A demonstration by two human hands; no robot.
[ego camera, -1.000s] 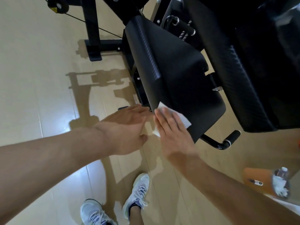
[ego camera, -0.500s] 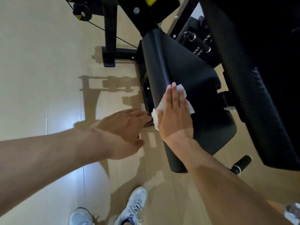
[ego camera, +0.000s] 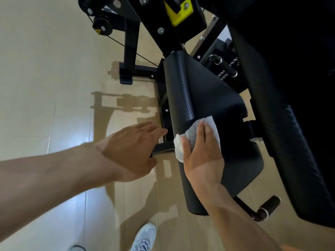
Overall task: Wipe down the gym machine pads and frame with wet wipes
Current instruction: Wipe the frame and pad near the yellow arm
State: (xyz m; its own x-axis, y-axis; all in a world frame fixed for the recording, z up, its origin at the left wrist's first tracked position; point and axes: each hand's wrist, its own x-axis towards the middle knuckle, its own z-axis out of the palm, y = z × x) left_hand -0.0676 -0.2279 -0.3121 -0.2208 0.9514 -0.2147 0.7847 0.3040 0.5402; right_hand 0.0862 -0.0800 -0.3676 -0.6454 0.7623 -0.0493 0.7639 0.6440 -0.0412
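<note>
A: Fingers (ego camera: 203, 132) first: those of the right hand (ego camera: 203, 153) lie straight and flat, pressing the wet wipe (ego camera: 190, 133) onto the seat pad (ego camera: 213, 98). Nothing is pinched; the palm does the holding.

B: And the left hand (ego camera: 134, 151)?

A: Loose, fingers extended and holding nothing, its tips just beside the black frame bar (ego camera: 163, 147) under the pad's left edge. I cannot tell whether they touch it.

B: What has changed in the last second?

A: The wipe was at the pad's near lower edge a second ago. Now it sits further up the pad, wrapped partly over the left shoulder, with a crumpled tail hanging off the side. The left hand has hardly shifted.

B: So the near end is covered?

A: Likely one pass of it, yes. The upper stretch of the pad towards the yellow bracket (ego camera: 179, 11) looks unreached, and the big back pad (ego camera: 282, 133) on the right, the handle (ego camera: 268, 207) below and the frame upright (ego camera: 130, 42) remain to do, I judge.
</note>
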